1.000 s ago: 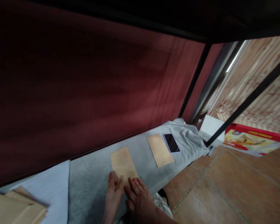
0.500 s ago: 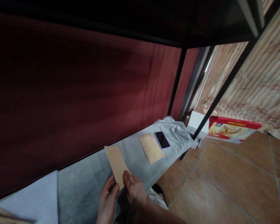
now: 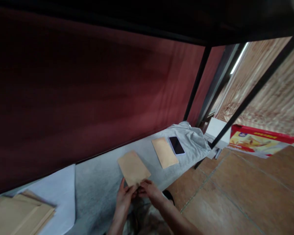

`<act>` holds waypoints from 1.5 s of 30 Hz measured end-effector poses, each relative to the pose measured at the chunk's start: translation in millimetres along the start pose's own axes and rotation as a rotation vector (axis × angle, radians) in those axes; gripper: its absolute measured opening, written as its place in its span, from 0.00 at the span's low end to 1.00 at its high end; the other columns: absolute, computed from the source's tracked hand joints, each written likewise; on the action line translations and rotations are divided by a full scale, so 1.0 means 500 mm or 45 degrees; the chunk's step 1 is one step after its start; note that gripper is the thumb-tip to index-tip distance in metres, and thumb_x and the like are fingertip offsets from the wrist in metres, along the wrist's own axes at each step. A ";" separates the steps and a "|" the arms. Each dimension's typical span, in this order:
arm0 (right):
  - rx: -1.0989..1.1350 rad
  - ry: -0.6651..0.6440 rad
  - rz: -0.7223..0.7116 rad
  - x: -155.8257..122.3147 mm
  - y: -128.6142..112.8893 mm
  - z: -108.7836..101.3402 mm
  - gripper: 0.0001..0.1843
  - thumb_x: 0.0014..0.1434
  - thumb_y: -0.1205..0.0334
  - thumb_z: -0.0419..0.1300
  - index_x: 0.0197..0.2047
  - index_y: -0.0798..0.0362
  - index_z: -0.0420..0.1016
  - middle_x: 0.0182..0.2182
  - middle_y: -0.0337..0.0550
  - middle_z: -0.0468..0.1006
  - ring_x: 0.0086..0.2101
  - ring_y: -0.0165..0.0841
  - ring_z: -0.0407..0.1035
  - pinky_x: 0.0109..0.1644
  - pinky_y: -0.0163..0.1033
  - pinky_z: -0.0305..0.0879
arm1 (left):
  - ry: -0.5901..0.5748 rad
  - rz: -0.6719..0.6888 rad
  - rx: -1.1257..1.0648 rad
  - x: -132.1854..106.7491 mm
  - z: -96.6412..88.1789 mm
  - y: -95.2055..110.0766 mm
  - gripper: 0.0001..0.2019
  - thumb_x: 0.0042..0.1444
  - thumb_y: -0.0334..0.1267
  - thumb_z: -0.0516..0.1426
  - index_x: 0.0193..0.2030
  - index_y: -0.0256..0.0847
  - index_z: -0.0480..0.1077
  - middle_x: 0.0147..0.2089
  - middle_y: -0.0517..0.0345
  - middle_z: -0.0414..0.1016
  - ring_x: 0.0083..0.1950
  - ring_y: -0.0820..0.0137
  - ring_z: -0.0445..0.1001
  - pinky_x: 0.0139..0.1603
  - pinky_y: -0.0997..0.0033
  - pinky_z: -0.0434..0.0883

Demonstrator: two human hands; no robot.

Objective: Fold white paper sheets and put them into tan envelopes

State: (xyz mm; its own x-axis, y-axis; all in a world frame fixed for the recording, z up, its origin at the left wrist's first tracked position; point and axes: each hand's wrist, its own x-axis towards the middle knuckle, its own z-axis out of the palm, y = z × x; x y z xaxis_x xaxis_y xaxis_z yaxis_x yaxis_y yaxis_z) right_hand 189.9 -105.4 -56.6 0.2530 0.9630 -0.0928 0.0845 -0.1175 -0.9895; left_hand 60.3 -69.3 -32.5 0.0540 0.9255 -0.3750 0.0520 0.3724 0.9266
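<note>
I hold a flat brown paper envelope (image 3: 134,167) over the grey cloth, close to its front edge. My left hand (image 3: 125,193) pinches its near left corner, thumb up along the side. At the near right corner, my right hand (image 3: 148,191) is closed on the same edge, fingers curled toward the left hand. Part of the fingers is hidden under the paper. Just to the right lies a second brown envelope (image 3: 164,152), flat on the cloth. Beside it rests a phone (image 3: 176,145) with a dark screen.
A stack of brown envelopes (image 3: 17,215) lies on a white sheet (image 3: 67,186) at lower left. Grey cloth (image 3: 95,179) covers the long surface, under a dark shelf (image 3: 137,19) with black posts. A white box (image 3: 217,129) and a red-yellow carton (image 3: 257,142) stand at right.
The envelope in my hands showed as a narrow strip before and now shows a wider face. My right hand has shifted from its side to the near edge. The view has swung left.
</note>
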 end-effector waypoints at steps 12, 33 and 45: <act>-1.306 -0.014 -0.850 -0.046 0.052 -0.082 0.29 0.72 0.56 0.52 0.73 0.52 0.58 0.69 0.49 0.66 0.67 0.41 0.59 0.72 0.53 0.53 | 0.215 0.617 1.329 -0.014 0.005 -0.016 0.23 0.67 0.35 0.47 0.66 0.37 0.67 0.61 0.40 0.74 0.61 0.55 0.73 0.61 0.54 0.68; -1.380 -0.102 -0.789 -0.049 0.055 -0.083 0.33 0.71 0.59 0.53 0.76 0.49 0.50 0.71 0.49 0.61 0.68 0.42 0.58 0.71 0.55 0.55 | -0.111 0.970 1.687 0.206 0.098 0.025 0.29 0.71 0.45 0.44 0.75 0.38 0.53 0.77 0.48 0.53 0.78 0.58 0.47 0.77 0.48 0.43; -1.389 -0.003 -0.884 -0.049 0.065 -0.080 0.33 0.71 0.60 0.53 0.76 0.51 0.50 0.70 0.51 0.63 0.68 0.42 0.58 0.71 0.55 0.57 | 0.152 0.578 0.857 -0.026 0.000 -0.102 0.26 0.66 0.38 0.47 0.69 0.36 0.63 0.76 0.44 0.57 0.76 0.60 0.56 0.74 0.56 0.59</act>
State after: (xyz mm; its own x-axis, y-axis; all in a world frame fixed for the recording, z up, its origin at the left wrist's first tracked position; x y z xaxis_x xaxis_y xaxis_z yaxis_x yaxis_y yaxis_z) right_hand 224.8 -142.6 -81.8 -0.1624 0.9021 0.3998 0.9352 0.2700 -0.2292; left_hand 57.1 -100.5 -74.8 0.1095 0.9913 0.0735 0.6400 -0.1269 0.7578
